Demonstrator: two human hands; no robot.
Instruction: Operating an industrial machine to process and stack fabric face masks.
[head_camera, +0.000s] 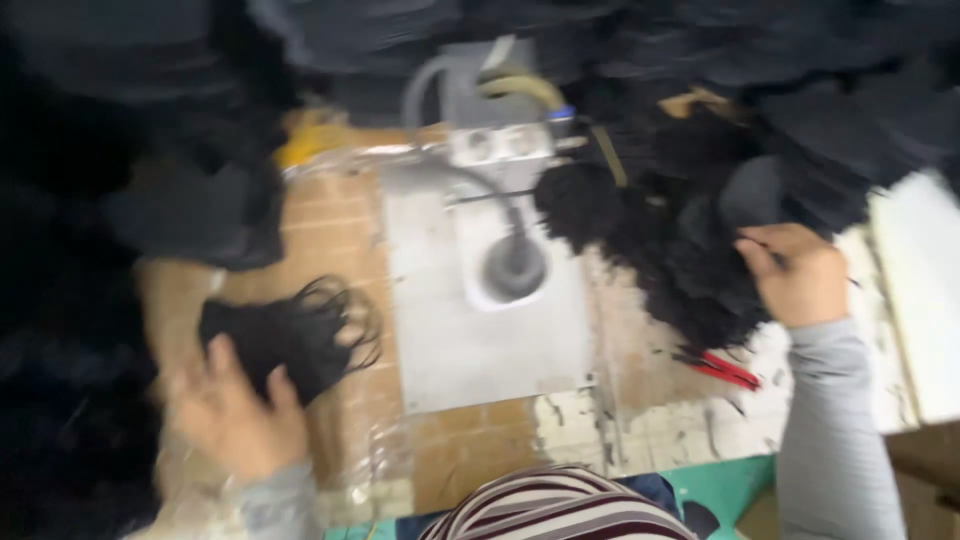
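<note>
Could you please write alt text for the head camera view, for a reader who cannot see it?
A person's left hand holds a small black fabric piece with loose threads over a worn wooden worktable, while the right hand reaches into a pile of black fabric pieces. Between them lies a grey metal machine plate, with red-handled snips near the pile; the picture is blurred.

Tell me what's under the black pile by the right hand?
A red-handled tool pokes out from under the black fabric pile, on the worn tabletop. The right hand grips the pile; anything else beneath is covered.
</note>
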